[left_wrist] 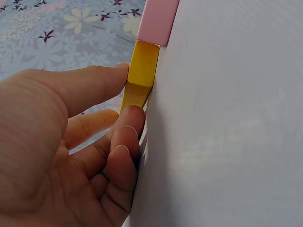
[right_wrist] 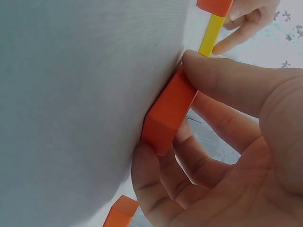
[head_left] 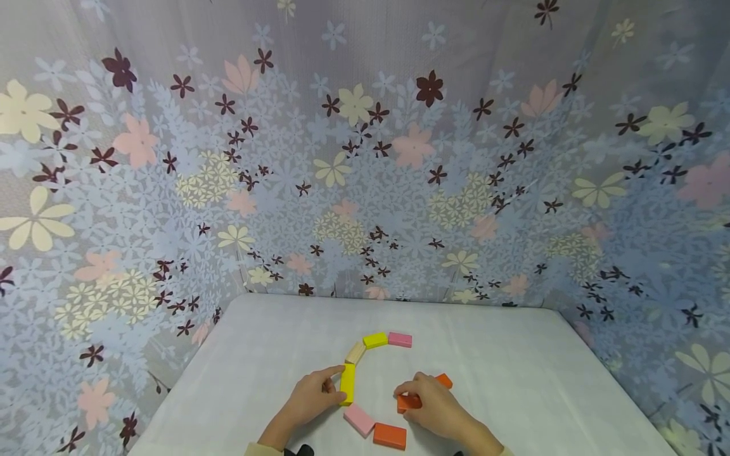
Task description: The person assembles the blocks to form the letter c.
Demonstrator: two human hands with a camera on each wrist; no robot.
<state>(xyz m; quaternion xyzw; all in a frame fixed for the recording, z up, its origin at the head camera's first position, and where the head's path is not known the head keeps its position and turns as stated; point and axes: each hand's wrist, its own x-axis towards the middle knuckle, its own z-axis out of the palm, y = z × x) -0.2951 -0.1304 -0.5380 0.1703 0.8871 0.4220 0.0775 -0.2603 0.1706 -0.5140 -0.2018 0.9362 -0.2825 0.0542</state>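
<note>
In the head view my left hand is at the long yellow block, thumb near its close end and index finger near its far end. The left wrist view has the thumb against the same yellow block, the other fingers bent at its lower part. With thumb and fingers, my right hand grips a red-orange block by its two ends, close over the tabletop. Another orange block lies just beyond that hand, partly hidden by it.
A curved row continues with a cream block, a second yellow block and a dark pink block at the far side. Nearer are a light pink block and a red-orange block. Flowered cloth stands behind the white table.
</note>
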